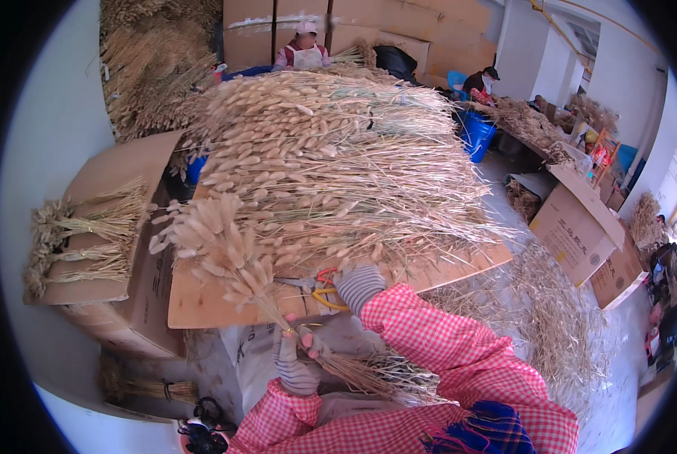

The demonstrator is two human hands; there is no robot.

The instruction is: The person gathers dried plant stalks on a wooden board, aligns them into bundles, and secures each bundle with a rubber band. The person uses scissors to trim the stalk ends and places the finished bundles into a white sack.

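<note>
My left hand, in a striped glove with bare fingertips, grips the stems of a bunch of dried bunny-tail grass. The fluffy heads point up and left, and the cut stems run down to the right over my lap. A thin yellow tie circles the stems at my fingers. My right hand, in a like glove, lies at the near edge of the wooden board, by the red and yellow handles of a pair of pliers or cutters. Its fingers are hidden, so whether it holds the tool cannot be told.
A large heap of dried grass covers much of the wooden board. Tied bunches lie on a cardboard box at left. Stem scraps litter the floor at right. Two people sit farther back, one beside a blue bin.
</note>
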